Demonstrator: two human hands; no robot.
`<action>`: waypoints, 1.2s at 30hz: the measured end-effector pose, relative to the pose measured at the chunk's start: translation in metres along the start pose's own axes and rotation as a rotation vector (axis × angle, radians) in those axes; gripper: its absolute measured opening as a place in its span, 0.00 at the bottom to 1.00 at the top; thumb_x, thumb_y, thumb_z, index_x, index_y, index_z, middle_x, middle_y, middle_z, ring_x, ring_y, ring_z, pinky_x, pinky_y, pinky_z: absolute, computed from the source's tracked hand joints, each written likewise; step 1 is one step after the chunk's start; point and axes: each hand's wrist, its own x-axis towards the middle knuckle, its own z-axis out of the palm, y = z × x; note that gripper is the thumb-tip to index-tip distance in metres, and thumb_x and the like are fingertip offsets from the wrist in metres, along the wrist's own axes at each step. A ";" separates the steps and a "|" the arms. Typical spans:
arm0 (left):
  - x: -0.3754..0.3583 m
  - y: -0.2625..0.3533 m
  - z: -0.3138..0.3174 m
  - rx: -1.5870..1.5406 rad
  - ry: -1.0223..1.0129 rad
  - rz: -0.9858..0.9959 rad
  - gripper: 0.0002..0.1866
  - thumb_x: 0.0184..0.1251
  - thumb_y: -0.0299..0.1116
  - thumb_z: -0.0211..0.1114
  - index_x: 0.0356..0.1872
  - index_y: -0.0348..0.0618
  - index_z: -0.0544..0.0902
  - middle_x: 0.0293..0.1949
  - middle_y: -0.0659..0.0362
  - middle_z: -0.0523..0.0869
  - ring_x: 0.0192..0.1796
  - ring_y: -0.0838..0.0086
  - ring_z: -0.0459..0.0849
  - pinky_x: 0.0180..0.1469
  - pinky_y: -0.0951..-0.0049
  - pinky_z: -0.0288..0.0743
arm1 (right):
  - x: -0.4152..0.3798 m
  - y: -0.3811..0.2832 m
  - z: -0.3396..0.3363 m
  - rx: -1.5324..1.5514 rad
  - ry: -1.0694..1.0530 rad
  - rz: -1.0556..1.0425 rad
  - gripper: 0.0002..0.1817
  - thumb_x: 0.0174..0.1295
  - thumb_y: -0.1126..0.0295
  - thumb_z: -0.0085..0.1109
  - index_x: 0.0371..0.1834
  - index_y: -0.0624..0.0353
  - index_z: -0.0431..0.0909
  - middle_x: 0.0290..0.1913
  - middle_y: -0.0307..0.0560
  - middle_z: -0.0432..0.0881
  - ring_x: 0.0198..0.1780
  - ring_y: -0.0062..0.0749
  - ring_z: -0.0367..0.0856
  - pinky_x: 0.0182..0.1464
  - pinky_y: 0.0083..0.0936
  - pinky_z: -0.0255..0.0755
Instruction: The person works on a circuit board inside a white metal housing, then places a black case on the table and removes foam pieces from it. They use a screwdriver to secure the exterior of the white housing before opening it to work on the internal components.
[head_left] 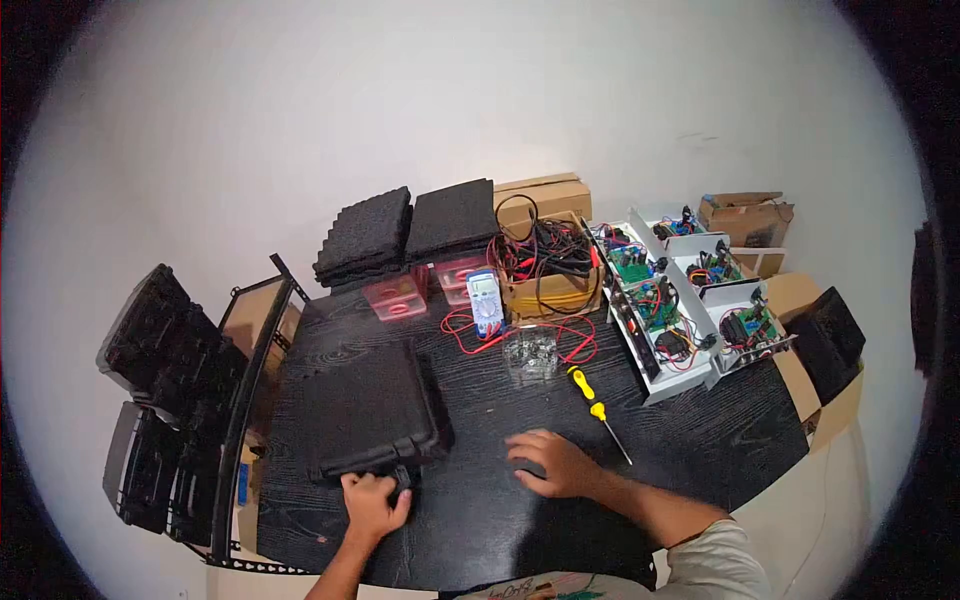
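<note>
A black hard case (370,408) lies closed on the dark wooden table (480,400), left of the middle. My left hand (372,506) is at its front edge, with fingers curled over the rim beside a latch (404,476). Over the bare tabletop to the right, my right hand (548,464) holds nothing that I can see; its thumb and fingers are apart. A yellow and black screwdriver (588,398) lies beyond it, and a clear box of small metal parts (531,354) stands farther back.
Behind are a multimeter (485,300) with red leads, red-tinted plastic boxes (396,297), black foam sheets (450,217) and a carton of cables (545,262). White housings with circuit boards (660,310) fill the right side. More black cases (170,340) sit on a rack at left.
</note>
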 end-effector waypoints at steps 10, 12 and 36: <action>-0.032 0.079 -0.001 -0.126 -0.038 0.348 0.08 0.57 0.43 0.75 0.34 0.56 0.87 0.32 0.69 0.86 0.34 0.76 0.79 0.45 0.63 0.63 | 0.027 -0.108 -0.022 -0.302 -0.206 -0.196 0.31 0.65 0.55 0.67 0.73 0.44 0.74 0.78 0.50 0.67 0.78 0.50 0.67 0.75 0.64 0.58; -0.035 0.084 0.000 -0.070 -0.035 0.412 0.13 0.60 0.43 0.78 0.44 0.57 0.88 0.43 0.73 0.85 0.41 0.77 0.80 0.51 0.64 0.64 | 0.028 -0.112 -0.008 -0.532 -0.152 -0.217 0.29 0.68 0.55 0.62 0.73 0.43 0.74 0.77 0.49 0.69 0.76 0.49 0.69 0.73 0.68 0.57; -0.071 -0.030 -0.003 0.189 0.220 0.248 0.44 0.68 0.64 0.67 0.78 0.54 0.64 0.76 0.47 0.68 0.74 0.47 0.69 0.68 0.34 0.63 | 0.054 -0.151 -0.020 -0.595 -0.360 -0.095 0.44 0.55 0.48 0.71 0.75 0.53 0.69 0.78 0.64 0.65 0.77 0.70 0.63 0.69 0.81 0.57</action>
